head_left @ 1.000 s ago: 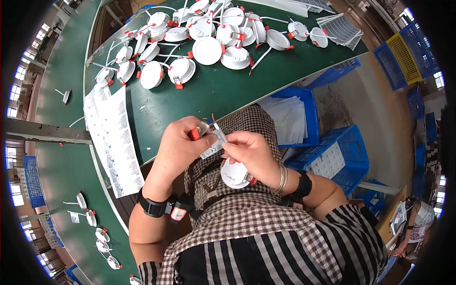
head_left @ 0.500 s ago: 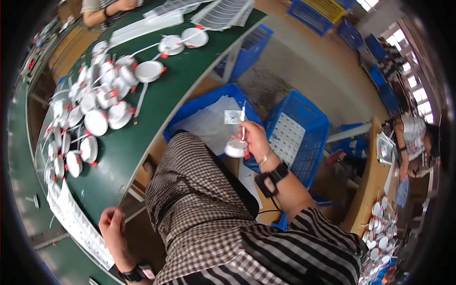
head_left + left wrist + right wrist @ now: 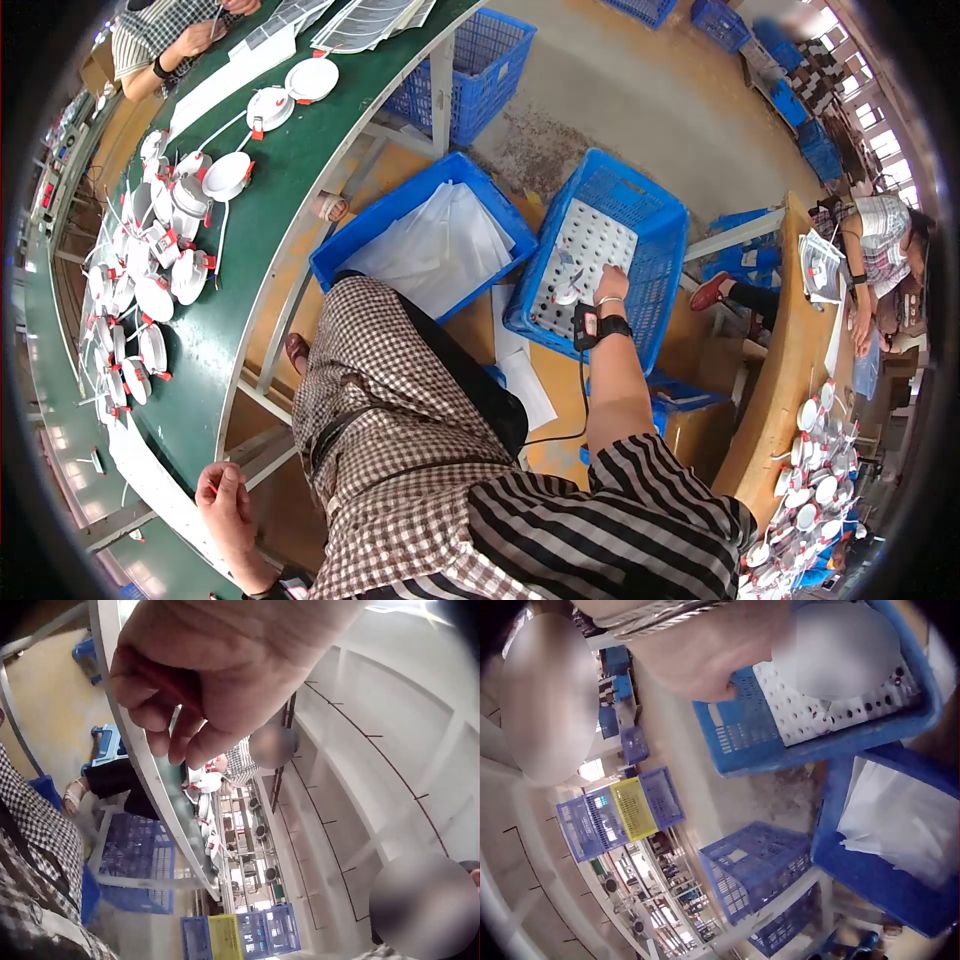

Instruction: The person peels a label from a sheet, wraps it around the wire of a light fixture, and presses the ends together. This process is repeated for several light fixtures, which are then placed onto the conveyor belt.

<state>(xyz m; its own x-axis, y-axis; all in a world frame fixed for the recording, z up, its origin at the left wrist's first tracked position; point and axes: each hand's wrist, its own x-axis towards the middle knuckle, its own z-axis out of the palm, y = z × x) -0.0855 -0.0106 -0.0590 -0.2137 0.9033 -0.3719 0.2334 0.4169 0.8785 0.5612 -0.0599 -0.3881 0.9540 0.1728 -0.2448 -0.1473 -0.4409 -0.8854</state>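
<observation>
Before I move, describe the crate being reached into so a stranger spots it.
In the head view, look right of the green table, past the blue bin of plain sheets. The next crate, also blue, holds a dotted white panel instead.

Left wrist view, upper left: the left hand mostly hides a red thing. Right wrist view, upper right: blur covers part of the board (the right hand's grip is unclear).
</observation>
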